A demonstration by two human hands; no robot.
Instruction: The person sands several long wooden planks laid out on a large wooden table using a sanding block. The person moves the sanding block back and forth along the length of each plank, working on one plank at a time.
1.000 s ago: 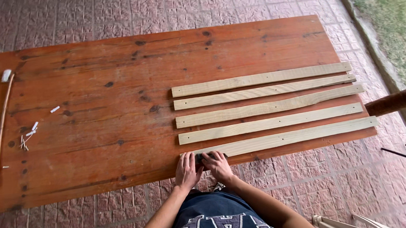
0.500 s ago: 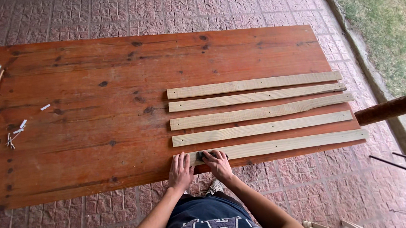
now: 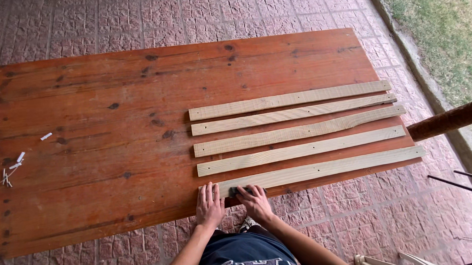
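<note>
**Hands at the near plank's left end, plank running away to the right**

Little has moved since a second ago: both hands stay at the near edge of the table, and only the view has drifted, so the table sits a shade differently in the picture.

Largest first. A long reddish wooden table [image 3: 115, 126] stands on a brick-paved floor [image 3: 138, 18], with grass [image 3: 441, 26] beyond the far right corner. Five pale planks [image 3: 290, 100] lie side by side on the right half, their long axes following the table's length, left ends roughly in line.

Of these, the nearest plank [image 3: 326, 171] lies along the near edge, its right end overhanging the table's right end slightly. Its whole length stretches to the right of both hands.

Right hand [image 3: 255, 200] rests on that plank's left end, fingers curled down over a small dark block [image 3: 237, 190] pressed to the wood; the grip looks closed on it, though the fingers hide most of the block. Left hand [image 3: 210, 204] lies flat and open just left of it, palm down on the table at the plank's end, holding nothing.

Small white scraps [image 3: 12, 169] lie near the left end of the table, well apart from the hands.
</note>
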